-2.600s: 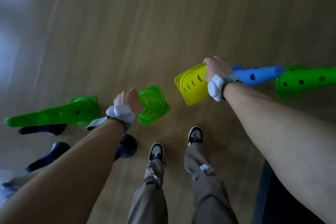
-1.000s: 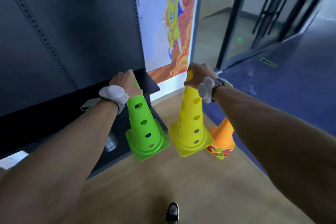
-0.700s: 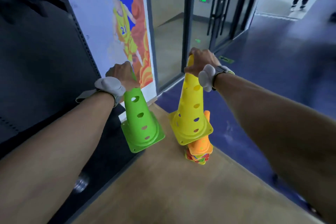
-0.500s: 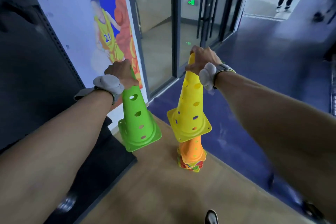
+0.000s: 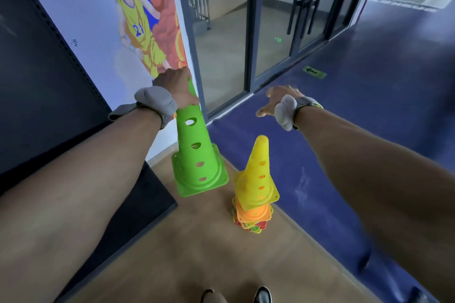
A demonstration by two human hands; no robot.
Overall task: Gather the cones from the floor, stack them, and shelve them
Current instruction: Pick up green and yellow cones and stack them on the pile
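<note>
Grip: left hand (image 5: 176,86) wrapped round the tip of the green cone (image 5: 197,155), which hangs base-down in mid-frame, clear of the ground. Right hand (image 5: 278,99) spread wide, fingers splayed, holding nothing; it hovers above the yellow cone (image 5: 257,174), well apart from the tip.

Position: the yellow cone tops the stack (image 5: 253,216) of orange and mixed-colour cones, lower centre of frame, just right of the hanging green one.

Risks (judged):
- The yellow cone looks slightly tilted, its base not flush on the orange one below. If it is not fully seated, another cone on top could jam or lean the column
- The green base hangs near the yellow tip; a sideways swing could clip it and topple the stack
- One-handed hold at the narrow tip gives little control of the wide base, so it may land off-centre
- The stack is tall for its footprint, which will matter when it is lifted for shelving

Surface and room: wooden floor (image 5: 197,253) in the lower frame; the stack stands on it near its edge with blue flooring (image 5: 369,81), right. Dark ledge (image 5: 138,204) and dark panel (image 5: 37,81) at left; whether this is the shelf, cannot tell. Basketball mural (image 5: 142,32) upper left, glass doors (image 5: 246,32) upper centre
</note>
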